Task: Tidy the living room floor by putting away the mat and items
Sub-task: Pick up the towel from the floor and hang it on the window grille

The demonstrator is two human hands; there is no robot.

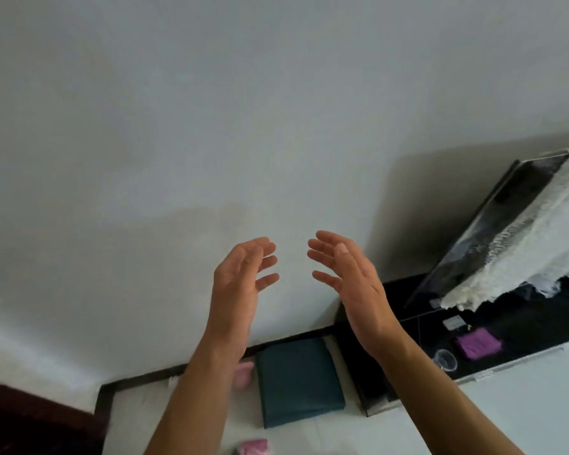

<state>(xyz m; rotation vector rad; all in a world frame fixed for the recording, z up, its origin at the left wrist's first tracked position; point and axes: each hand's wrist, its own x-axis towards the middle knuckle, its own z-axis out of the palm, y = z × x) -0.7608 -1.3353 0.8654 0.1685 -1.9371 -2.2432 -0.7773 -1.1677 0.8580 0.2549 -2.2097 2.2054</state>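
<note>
I see a smooth, matt wall (178, 126) up top. The folded mat (298, 382), lower middle, looks like dull cloth. At right: shiny black surface (523, 323), fluffy white cloth (523, 251), clear plastic cup (444, 360).

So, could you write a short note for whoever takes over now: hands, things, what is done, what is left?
Left hand and right hand: both open, raised, holding nothing.
Folded dark mat lies on the floor against the wall.
One pink item beside it, another pink item nearer the camera.
Done: mat folded. Left: probably pick up both pink items, perhaps store the mat.
</note>
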